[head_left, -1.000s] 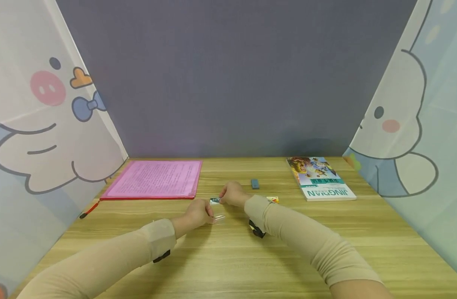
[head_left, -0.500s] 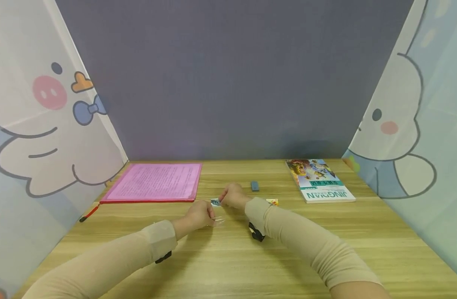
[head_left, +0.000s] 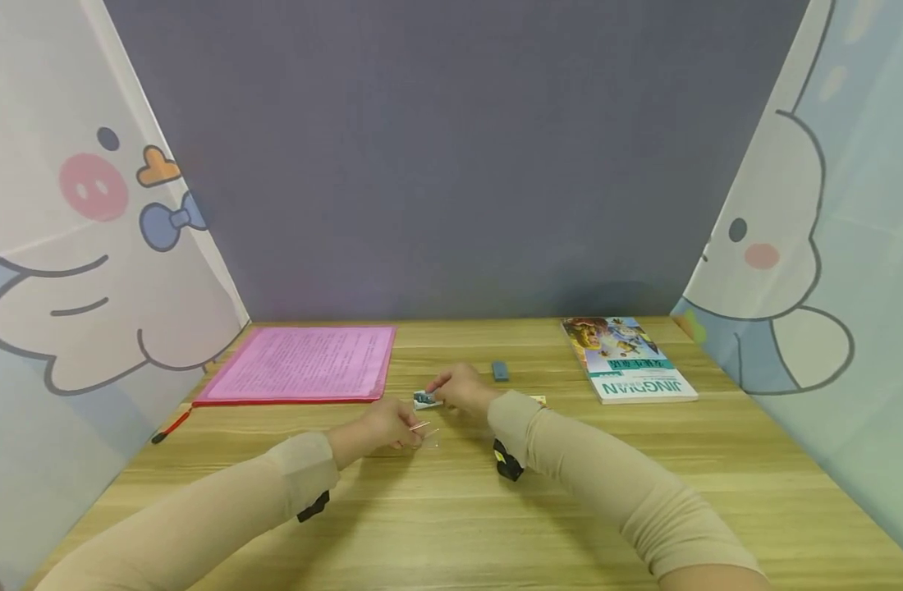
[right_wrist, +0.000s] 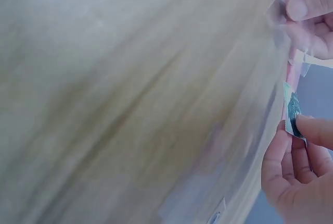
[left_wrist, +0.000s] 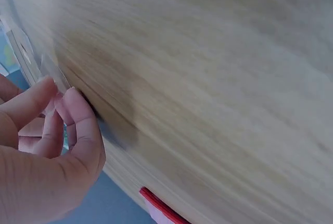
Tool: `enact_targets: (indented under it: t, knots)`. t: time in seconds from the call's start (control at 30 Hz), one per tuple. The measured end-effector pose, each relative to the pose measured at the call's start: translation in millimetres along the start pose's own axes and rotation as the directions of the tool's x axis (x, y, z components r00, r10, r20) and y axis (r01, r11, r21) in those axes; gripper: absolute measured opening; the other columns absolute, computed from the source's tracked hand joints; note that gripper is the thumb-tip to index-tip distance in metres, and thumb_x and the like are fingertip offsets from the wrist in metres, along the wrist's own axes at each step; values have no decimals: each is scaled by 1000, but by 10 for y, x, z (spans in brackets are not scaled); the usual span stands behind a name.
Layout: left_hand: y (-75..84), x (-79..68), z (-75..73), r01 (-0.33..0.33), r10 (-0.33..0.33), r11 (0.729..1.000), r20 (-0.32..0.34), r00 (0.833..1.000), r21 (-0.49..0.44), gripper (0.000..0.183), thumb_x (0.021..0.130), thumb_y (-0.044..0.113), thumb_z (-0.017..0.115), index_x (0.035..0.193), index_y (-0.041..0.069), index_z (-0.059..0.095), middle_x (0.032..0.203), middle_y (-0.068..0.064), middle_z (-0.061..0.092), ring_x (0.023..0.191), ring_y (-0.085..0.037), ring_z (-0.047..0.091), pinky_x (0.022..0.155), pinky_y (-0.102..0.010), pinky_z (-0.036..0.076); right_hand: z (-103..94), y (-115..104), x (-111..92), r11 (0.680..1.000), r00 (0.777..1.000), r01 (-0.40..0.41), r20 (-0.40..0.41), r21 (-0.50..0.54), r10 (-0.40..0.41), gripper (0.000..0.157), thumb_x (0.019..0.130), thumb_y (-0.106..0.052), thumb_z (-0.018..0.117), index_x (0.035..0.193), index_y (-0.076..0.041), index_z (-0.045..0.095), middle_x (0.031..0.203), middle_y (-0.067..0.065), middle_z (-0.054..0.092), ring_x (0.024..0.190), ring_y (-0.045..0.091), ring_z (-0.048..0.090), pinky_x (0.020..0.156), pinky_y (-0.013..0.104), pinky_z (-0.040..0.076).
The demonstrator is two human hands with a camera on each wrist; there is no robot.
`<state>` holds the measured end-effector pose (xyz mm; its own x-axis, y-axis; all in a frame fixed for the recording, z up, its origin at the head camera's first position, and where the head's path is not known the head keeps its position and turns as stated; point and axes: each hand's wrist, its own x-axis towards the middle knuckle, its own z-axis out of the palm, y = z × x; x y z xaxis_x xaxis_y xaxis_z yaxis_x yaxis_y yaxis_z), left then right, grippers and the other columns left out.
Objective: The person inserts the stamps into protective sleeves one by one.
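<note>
My left hand (head_left: 387, 423) pinches a small clear plastic sleeve (head_left: 429, 436) between thumb and fingertips, close over the wooden table. In the left wrist view the plastic (left_wrist: 55, 73) sticks out past the fingertips. My right hand (head_left: 462, 387) pinches a small card (head_left: 425, 400) with a dark green picture and a pale border. The right wrist view shows this card (right_wrist: 292, 110) tilted, its lower end between thumb and fingers. The two hands are near each other, the right one farther back and the plastic in front of the card.
A yellowish card (head_left: 539, 400) lies right of the right hand, partly hidden by the sleeve. Behind stands a small blue-grey block (head_left: 500, 371). A book (head_left: 629, 361) lies at the back right. A pink folder (head_left: 296, 365) with a red-and-black strip (head_left: 172, 428) lies at left.
The card in the right hand has tipped up a little and shows more of its face. My left hand has turned slightly, tilting the plastic sleeve. The head view has shifted a little.
</note>
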<state>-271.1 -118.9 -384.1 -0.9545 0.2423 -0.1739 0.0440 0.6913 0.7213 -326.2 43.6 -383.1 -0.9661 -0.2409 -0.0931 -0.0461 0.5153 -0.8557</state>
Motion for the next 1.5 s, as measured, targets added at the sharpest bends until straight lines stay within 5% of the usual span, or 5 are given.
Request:
enact_targets:
  t: [0.37, 0.67, 0.87, 1.2, 1.5]
  knots:
    - [25, -10, -84, 59, -64, 988, -30, 997, -140, 6, 83, 0, 72, 87, -1, 67, 76, -9, 70, 57, -14, 66, 57, -26, 60, -132, -59, -13, 996, 999, 17, -32, 89, -15, 17, 86, 1, 68, 101, -2, 73, 102, 11, 71, 78, 17, 66, 78, 32, 60]
    - [44, 40, -156, -37, 33, 949, -19, 999, -314, 12, 89, 2, 67, 98, -4, 66, 86, -16, 71, 62, -16, 67, 64, -31, 61, -303, -99, -49, 985, 997, 32, -80, 169, -18, 22, 88, 0, 68, 110, 1, 70, 104, 16, 69, 98, 37, 67, 88, 41, 58]
    - [140, 35, -183, -79, 55, 938, -80, 995, -337, 12, 90, 5, 67, 97, -4, 67, 86, -15, 71, 58, -12, 61, 59, -26, 58, -383, -99, -79, 981, 994, 38, -111, 190, -17, 20, 90, 1, 64, 109, 4, 69, 115, 19, 67, 97, 39, 67, 89, 43, 58]
    - [284, 35, -293, -112, 50, 925, -174, 983, -363, 19, 90, 15, 70, 102, -1, 70, 86, -8, 70, 65, -9, 57, 66, -23, 56, -612, -201, -139, 969, 984, 41, -178, 242, 3, 19, 89, -1, 67, 107, 3, 70, 109, 20, 69, 80, 26, 70, 85, 41, 59]
    - [513, 52, -374, -175, 94, 927, -247, 965, -332, 19, 89, 14, 71, 96, -4, 72, 72, 2, 68, 60, -8, 55, 64, -24, 55, -891, -226, -198, 972, 984, 50, -176, 230, -9, 21, 91, -5, 67, 110, 4, 67, 114, 22, 67, 77, 20, 67, 71, 29, 61]
